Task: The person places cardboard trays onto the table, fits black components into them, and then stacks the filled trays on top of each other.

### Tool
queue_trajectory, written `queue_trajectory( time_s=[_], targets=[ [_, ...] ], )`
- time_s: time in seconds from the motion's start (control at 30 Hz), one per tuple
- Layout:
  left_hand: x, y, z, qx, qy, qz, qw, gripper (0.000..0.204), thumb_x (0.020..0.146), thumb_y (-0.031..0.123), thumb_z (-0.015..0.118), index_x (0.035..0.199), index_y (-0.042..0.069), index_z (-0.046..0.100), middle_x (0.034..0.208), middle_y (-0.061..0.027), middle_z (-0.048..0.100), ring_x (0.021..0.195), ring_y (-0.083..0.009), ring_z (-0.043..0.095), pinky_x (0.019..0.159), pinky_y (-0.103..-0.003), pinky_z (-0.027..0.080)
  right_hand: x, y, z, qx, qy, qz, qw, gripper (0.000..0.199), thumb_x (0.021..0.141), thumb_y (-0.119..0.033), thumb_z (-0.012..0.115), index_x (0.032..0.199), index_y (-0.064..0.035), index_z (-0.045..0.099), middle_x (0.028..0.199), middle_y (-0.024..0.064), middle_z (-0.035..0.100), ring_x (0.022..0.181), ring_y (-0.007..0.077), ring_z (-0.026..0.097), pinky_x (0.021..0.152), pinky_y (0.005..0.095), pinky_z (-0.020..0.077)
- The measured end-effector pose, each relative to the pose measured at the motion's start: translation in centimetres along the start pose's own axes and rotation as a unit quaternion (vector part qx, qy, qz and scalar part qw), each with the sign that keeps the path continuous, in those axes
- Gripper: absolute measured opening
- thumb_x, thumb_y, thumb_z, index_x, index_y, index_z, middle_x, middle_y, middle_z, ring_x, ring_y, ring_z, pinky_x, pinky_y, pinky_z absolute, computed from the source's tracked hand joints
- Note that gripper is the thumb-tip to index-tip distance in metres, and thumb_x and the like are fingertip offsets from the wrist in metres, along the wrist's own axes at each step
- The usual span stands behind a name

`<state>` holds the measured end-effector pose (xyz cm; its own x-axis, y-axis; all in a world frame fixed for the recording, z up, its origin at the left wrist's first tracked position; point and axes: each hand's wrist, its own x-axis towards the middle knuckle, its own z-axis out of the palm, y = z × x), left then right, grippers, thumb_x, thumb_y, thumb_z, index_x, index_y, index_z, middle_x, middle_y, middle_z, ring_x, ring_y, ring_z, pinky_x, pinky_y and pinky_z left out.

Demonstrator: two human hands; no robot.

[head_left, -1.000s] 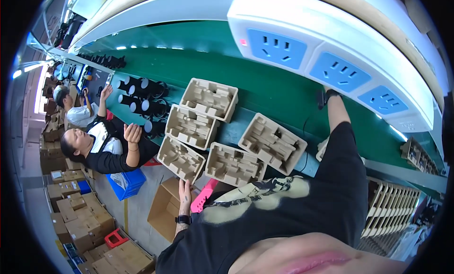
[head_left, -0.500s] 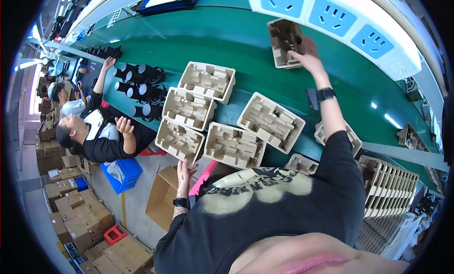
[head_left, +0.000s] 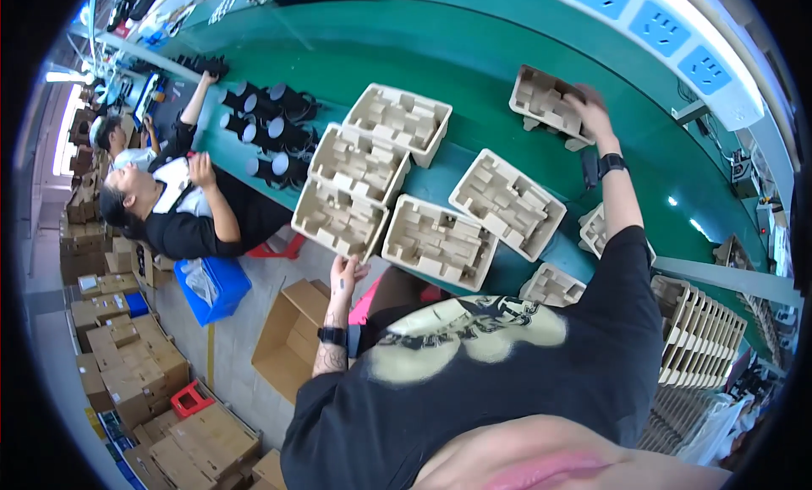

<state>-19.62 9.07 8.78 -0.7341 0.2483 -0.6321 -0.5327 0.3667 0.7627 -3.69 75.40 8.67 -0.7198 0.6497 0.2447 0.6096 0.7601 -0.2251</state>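
Note:
My right hand [head_left: 591, 111] reaches far across the green bench and grips the right end of a brown moulded pulp tray [head_left: 542, 98]. That tray is tilted, its near side wall showing; some of my fingers are hidden behind its rim. My left hand [head_left: 347, 274] is at the bench's near edge, fingers curled at the near rim of a beige pulp tray [head_left: 340, 222]. Beyond that one, two more beige trays [head_left: 359, 162] [head_left: 397, 119] form a slanting row. To its right lie another pulp tray [head_left: 440, 243] and an angled pulp tray [head_left: 507, 204].
Black cylindrical devices [head_left: 269, 109] stand left on the bench, near a seated co-worker [head_left: 173, 198]. A white power strip [head_left: 643, 24] overhangs the far right. Stacked trays [head_left: 698, 333] stand at right. An open carton [head_left: 292, 342] and blue bin [head_left: 211, 291] are on the floor.
My right hand has drawn the far tray nearer, turning and tilting it. My left hand stays by the near tray, its fingers more curled. The whole view has shifted.

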Motion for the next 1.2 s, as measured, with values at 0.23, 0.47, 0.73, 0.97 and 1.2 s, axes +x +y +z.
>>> queue_trajectory(
  time_s=[0.23, 0.47, 0.73, 0.97, 1.2],
  targets=[
    [1.2, 7.0, -3.6, 0.41, -0.083, 0.027, 0.908, 0.043, 0.091, 0.039, 0.051, 0.103, -0.002, 0.057, 0.09, -0.0167, 0.067, 0.075, -0.0209, 0.068, 0.062, -0.034, 0.051, -5.9, -1.6, -1.1, -0.033, -0.072, -0.073, 0.994, 0.055, 0.087, -0.043, 0.057, 0.128, -0.0061, 0.052, 0.134, 0.0155, 0.049, 0.123, 0.0351, 0.044, 0.105, 0.0438, 0.0318],
    [11.9, 17.4, -6.6, 0.268, 0.206, 0.37, 0.865, 0.057, 0.078, 0.029, 0.072, 0.127, 0.008, 0.051, 0.108, -0.0135, 0.063, 0.097, -0.0248, 0.062, 0.081, -0.034, 0.05, -13.2, -20.0, -20.3, 0.45, -0.115, 0.104, 0.879, 0.052, 0.095, -0.03, 0.051, 0.137, -0.0007, 0.04, 0.129, 0.0163, 0.053, 0.123, 0.023, 0.048, 0.104, 0.0341, 0.0351],
    [11.9, 22.7, -7.6, 0.425, 0.068, 0.423, 0.797, 0.052, 0.077, 0.022, 0.073, 0.122, 0.011, 0.05, 0.12, -0.0128, 0.055, 0.102, -0.0303, 0.059, 0.085, -0.035, 0.049, -20.8, -33.4, -20.3, 0.536, -0.123, 0.097, 0.83, 0.043, 0.094, -0.016, 0.053, 0.132, 0.0019, 0.046, 0.118, 0.0154, 0.059, 0.112, 0.0211, 0.056, 0.099, 0.0335, 0.0412],
    [10.9, 21.5, -9.6, 0.183, 0.131, 0.578, 0.785, 0.045, 0.081, 0.017, 0.07, 0.12, 0.008, 0.048, 0.121, -0.0134, 0.054, 0.101, -0.0275, 0.062, 0.082, -0.035, 0.053, -15.8, -36.2, -17.3, 0.524, -0.117, 0.146, 0.831, 0.046, 0.089, -0.009, 0.055, 0.133, 0.0004, 0.045, 0.115, 0.0126, 0.061, 0.109, 0.0187, 0.057, 0.095, 0.0308, 0.0436],
    [9.0, 18.4, 1.0, -0.381, -0.502, -0.09, 0.771, 0.047, 0.096, 0.036, 0.05, 0.129, 0.004, 0.039, 0.117, -0.0151, 0.057, 0.094, -0.0223, 0.064, 0.081, -0.033, 0.056, -13.3, -42.2, -9.7, 0.636, -0.158, -0.024, 0.755, 0.093, 0.065, -0.02, 0.081, 0.142, -0.003, 0.031, 0.132, 0.0108, 0.049, 0.122, 0.0204, 0.045, 0.104, 0.0352, 0.0347]
  ],
)
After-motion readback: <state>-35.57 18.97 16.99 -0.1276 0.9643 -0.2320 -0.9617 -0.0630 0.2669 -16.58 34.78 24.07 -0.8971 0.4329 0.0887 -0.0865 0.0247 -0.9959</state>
